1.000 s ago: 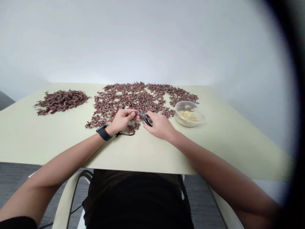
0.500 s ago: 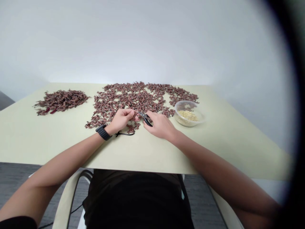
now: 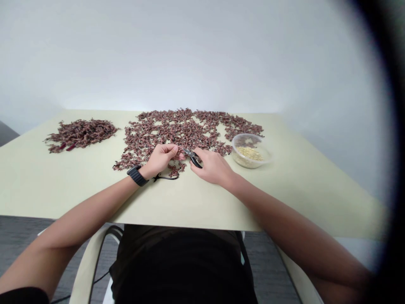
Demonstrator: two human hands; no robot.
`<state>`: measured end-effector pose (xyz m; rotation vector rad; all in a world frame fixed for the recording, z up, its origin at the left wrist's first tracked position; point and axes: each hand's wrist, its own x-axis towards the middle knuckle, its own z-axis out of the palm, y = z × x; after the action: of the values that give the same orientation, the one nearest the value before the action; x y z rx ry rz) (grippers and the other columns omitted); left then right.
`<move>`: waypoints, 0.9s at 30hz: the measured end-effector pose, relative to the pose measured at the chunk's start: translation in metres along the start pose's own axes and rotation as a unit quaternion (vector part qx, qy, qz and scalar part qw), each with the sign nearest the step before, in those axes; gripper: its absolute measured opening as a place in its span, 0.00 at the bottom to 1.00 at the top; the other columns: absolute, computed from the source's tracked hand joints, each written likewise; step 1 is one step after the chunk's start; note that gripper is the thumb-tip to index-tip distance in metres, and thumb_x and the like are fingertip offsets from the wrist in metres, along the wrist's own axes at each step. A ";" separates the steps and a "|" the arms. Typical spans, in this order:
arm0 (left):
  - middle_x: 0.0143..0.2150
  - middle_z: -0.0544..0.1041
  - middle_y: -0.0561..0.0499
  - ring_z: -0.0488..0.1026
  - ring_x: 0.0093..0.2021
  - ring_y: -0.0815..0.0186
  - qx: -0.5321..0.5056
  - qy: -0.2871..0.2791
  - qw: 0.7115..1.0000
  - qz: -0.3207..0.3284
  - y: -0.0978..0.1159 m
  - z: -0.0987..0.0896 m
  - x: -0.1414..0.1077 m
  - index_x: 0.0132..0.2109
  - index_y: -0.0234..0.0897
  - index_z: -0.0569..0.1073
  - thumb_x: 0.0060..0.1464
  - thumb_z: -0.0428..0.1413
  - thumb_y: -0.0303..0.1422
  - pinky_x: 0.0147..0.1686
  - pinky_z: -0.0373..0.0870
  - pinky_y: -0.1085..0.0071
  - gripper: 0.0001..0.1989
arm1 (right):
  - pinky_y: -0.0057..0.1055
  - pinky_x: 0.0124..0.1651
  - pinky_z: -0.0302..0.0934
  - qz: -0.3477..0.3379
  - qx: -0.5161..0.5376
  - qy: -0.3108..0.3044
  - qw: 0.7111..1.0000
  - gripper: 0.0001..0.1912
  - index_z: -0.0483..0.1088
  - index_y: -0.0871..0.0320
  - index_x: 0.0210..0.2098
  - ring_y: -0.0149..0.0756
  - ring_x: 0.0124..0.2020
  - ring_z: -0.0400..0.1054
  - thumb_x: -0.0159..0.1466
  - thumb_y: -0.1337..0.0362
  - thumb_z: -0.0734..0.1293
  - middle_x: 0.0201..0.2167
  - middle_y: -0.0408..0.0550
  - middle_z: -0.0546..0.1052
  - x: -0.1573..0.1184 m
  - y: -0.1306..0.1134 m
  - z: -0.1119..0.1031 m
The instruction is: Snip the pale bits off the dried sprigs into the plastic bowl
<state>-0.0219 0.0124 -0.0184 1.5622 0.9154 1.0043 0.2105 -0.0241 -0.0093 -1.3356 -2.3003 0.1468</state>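
1. Little differs from a second ago. Both hands keep almost the same place above the near edge of the spread; the left fingertips appear to sit a touch farther left of the tool's head, with a thin strip of the piece showing between.
2. My reading is that the work on this one piece is in progress, since piece and tool tip lie so close together; whether the tips actually grip it is too small to tell.
3. The left hand is pinched narrow, thumb against fingers, holding a small reddish-brown piece, which lies between that pinch and the tool's head.
4. The right hand is wrapped around black-handled pliers, their metal head pointing left; they could be snips.
5. Just right of the right hand, a clear round plastic tub stands upright, uncovered, with a shallow layer of pale yellow bits inside.
6. Behind and beneath the hands, a broad spread of reddish-brown pieces lies loose on the pale yellow table. A denser heap of dark reddish pieces sits apart at the left.
7. A thin black loop lies just beside the left wrist.
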 end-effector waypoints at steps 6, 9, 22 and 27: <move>0.40 0.83 0.42 0.82 0.41 0.61 -0.033 -0.011 0.999 -0.004 -0.002 0.000 0.001 0.40 0.33 0.81 0.60 0.61 0.49 0.47 0.79 0.65 0.20 | 0.32 0.33 0.48 0.010 -0.010 0.002 1.000 0.11 0.65 0.55 0.42 0.40 0.32 0.69 0.69 0.53 0.62 0.34 0.50 0.77 0.000 0.000 -0.002; 0.41 0.82 0.43 0.82 0.43 0.61 -0.104 -0.033 0.994 -0.026 -0.005 0.000 0.002 0.39 0.34 0.79 0.56 0.66 0.47 0.52 0.78 0.62 0.18 | 0.32 0.33 0.48 0.014 -0.002 0.005 1.000 0.12 0.65 0.55 0.41 0.40 0.32 0.69 0.69 0.52 0.62 0.34 0.50 0.77 0.001 -0.001 -0.004; 0.36 0.78 0.49 0.77 0.38 0.65 0.056 0.085 0.990 0.098 -0.006 0.014 0.000 0.40 0.35 0.74 0.52 0.67 0.36 0.42 0.74 0.68 0.13 | 0.29 0.30 0.49 0.118 0.344 -0.034 0.931 0.14 0.61 0.55 0.29 0.31 0.28 0.58 0.66 0.54 0.63 0.25 0.40 0.64 0.004 -0.025 0.013; 0.39 0.80 0.48 0.77 0.40 0.62 0.299 0.128 0.927 0.189 -0.006 0.002 -0.003 0.41 0.38 0.77 0.59 0.61 0.35 0.45 0.71 0.66 0.06 | 0.27 0.20 0.33 0.246 0.564 -0.162 0.771 0.12 0.61 0.53 0.34 0.27 0.20 0.39 0.64 0.53 0.65 0.22 0.35 0.50 0.002 -0.031 0.001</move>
<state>-0.0216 0.0103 -0.0253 2.2166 1.2047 1.2982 0.1844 -0.0379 0.0003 -1.1632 -1.4160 1.7231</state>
